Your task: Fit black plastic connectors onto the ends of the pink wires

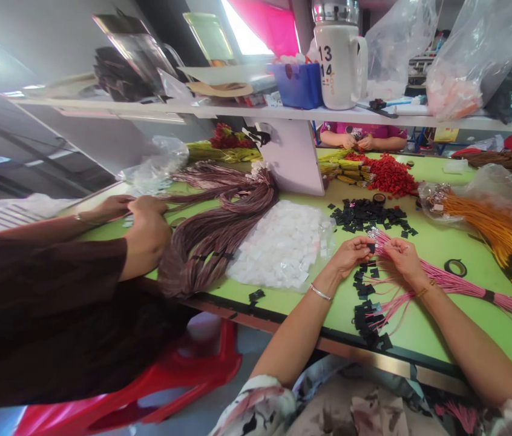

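Note:
Between the fingertips of my left hand [351, 254] is a small black plastic connector [371, 247]. Just to its right, my right hand [403, 259] pinches the end of a pink wire, though the tip is too small to make out. Beneath both hands runs a bundle of pink wires [458, 281], with metal ends at the top and a dark band round it near the right. Pink wires with black connectors [367, 321] on their ends lie by the table's front edge. Loose black connectors [360, 215] are heaped beyond my hands.
A co-worker's hands [147, 215] are at the left, by brown wire bundles [210, 242]. A bag of white connectors [278, 245] lies left of my arm. Black tape [456, 267] and orange wires [496, 224] are at right. A shelf [238, 111] spans above; another person sits opposite.

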Demonstrator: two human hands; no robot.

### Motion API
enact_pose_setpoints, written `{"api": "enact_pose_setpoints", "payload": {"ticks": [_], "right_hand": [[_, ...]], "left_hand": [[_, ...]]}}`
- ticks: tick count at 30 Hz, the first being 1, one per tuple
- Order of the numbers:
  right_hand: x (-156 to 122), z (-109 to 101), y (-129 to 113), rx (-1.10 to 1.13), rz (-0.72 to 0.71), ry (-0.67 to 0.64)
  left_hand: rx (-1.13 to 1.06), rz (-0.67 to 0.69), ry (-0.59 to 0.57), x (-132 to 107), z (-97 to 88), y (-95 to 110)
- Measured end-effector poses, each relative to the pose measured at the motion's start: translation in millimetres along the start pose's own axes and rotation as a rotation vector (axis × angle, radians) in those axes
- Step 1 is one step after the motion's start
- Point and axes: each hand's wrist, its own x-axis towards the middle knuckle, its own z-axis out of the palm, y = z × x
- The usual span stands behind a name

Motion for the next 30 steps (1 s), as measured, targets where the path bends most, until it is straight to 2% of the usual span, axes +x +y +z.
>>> {"api": "enact_pose_setpoints", "payload": {"ticks": [8, 13, 19, 22, 27, 30], "right_hand": [[-2, 3, 0, -0.042, 0.006, 0.003], [-2, 4, 2, 0.007, 0.024, 0.016], [-4, 8, 4, -0.085, -0.062, 0.001], [-5, 7, 5, -0.088, -0.075, -0.032], [-5, 1, 3, -0.059, -0.105, -0.169], [-6, 3, 6, -0.084, -0.115, -0.165]], "left_hand": [[0.103, 0.126, 0.071, 1, 3.9, -5], [0.098, 0.127, 0.089, 2, 7.2, -8], [0.295, 0.194, 0.145, 3, 14.3, -17], [0.306, 0.181, 0.125, 3, 15.1, -18], [0.275, 0.111, 0.092, 1, 9.9, -11], [0.266, 0.115, 0.107, 1, 9.6, -12]]}}
